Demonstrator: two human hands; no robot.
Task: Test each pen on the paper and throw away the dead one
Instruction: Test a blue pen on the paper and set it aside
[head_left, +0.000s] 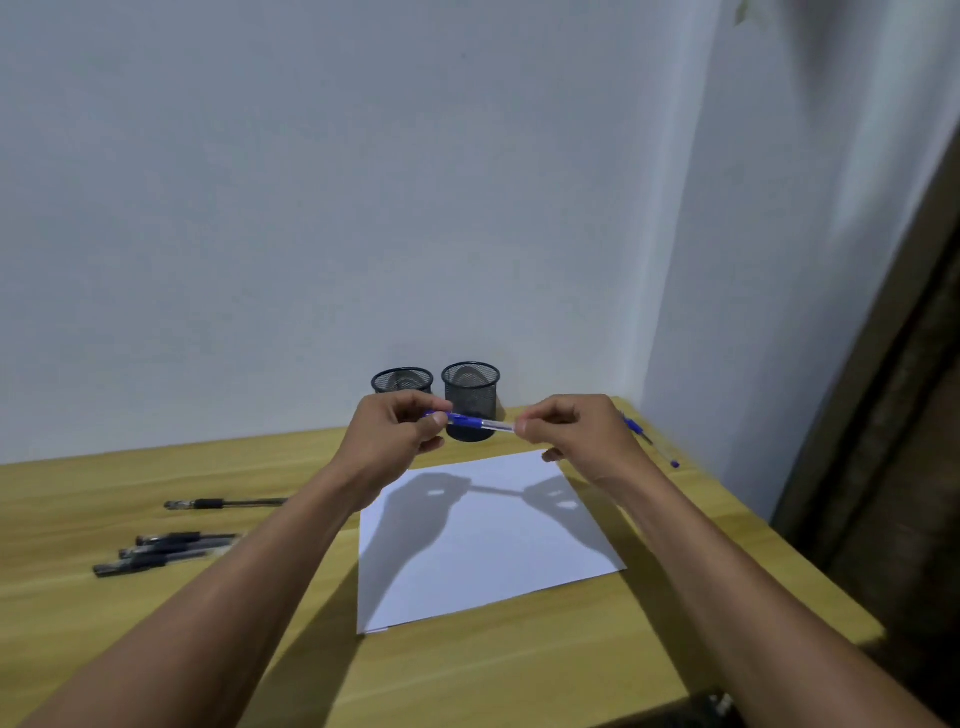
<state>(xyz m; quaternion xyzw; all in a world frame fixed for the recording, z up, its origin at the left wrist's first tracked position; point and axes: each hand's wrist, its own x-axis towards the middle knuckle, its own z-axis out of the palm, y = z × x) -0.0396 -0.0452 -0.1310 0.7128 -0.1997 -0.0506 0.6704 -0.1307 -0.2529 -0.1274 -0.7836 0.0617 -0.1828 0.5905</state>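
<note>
I pinch the blue pen (480, 423) at both ends, left hand (397, 434) and right hand (574, 431), mid-frame above the blank paper (483, 561), probably to pull its cap off. Black pens (171, 551) lie lower left, apparently untested.

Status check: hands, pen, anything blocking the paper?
Left hand and right hand each pinch an end of the blue pen, level above the paper. Paper bare, no marks visible. Black pens lie left, spare blue pen right; nothing blocks.
</note>
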